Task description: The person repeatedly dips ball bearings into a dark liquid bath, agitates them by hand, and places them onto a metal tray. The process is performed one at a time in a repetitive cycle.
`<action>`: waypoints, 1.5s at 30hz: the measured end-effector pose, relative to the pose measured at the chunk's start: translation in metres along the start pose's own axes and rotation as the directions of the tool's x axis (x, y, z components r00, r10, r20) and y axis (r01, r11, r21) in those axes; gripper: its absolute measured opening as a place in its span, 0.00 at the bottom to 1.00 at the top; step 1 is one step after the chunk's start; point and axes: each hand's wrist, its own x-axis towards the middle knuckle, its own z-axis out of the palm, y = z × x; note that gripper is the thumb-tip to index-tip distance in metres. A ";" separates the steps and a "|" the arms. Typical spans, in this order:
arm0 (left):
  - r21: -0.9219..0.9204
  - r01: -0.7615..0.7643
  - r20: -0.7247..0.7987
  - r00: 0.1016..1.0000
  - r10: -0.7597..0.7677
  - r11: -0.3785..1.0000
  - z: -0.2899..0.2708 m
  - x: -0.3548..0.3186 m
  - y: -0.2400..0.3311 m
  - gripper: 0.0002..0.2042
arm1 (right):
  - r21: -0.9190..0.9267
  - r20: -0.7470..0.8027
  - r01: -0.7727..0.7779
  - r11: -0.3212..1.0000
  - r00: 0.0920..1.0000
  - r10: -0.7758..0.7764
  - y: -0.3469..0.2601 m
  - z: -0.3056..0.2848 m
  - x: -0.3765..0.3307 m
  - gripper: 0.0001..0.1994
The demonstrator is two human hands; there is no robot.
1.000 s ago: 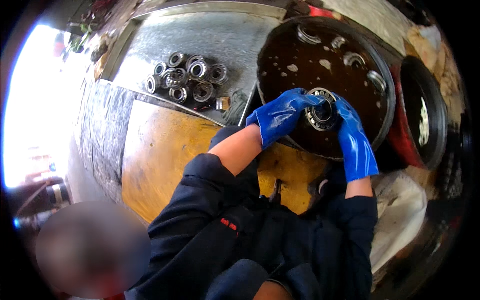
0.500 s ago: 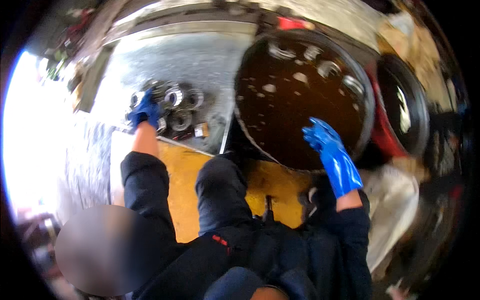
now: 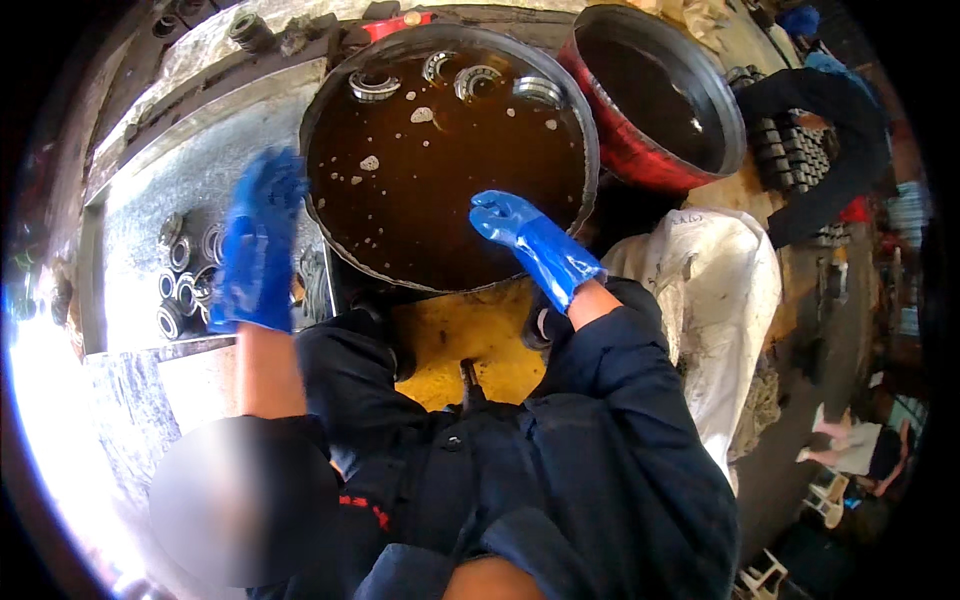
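Observation:
My left hand [image 3: 262, 215], in a blue rubber glove, is above the metal tray beside the tub's left rim. Its fingers point away from me but are smeared by motion, so what they hold, if anything, is unclear. My right hand [image 3: 510, 222], gloved the same way, hovers over the near right part of a round tub [image 3: 312, 200] of brown liquid. Its fingers are loosely bent and nothing shows in them. Several roller bearings [image 3: 478, 82] sit at the tub's far side, partly in the liquid. More bearings [image 3: 180, 255] lie in the tray [image 3: 160, 180], partly hidden by my left glove.
A red drum [image 3: 630, 150] with dark liquid stands right of the tub. A white sack [image 3: 725, 290] is near my right arm. Stacked dark metal parts [image 3: 795, 150] are farther right. Another person [image 3: 860, 445] is far off at lower right. Yellow flooring [image 3: 450, 340] shows between my legs.
My left hand has come up from the bearings in the tray and moved toward the tub. The view has shifted right, and my right hand stays over the liquid.

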 end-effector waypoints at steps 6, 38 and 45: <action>0.047 0.380 -0.412 0.850 -0.328 0.924 0.094 0.003 -0.068 0.19 | -0.261 -0.176 -0.159 0.952 0.978 0.115 0.023 -0.046 -0.002 0.32; -0.317 0.243 -0.427 0.827 -0.367 0.917 0.061 0.041 -0.032 0.19 | -0.993 0.116 0.112 0.031 0.939 0.325 -0.102 -0.004 0.063 0.31; -0.264 0.304 -0.524 0.751 -0.401 0.915 0.106 0.035 -0.011 0.21 | -0.991 0.123 0.133 -0.014 0.949 0.291 -0.068 0.006 0.105 0.15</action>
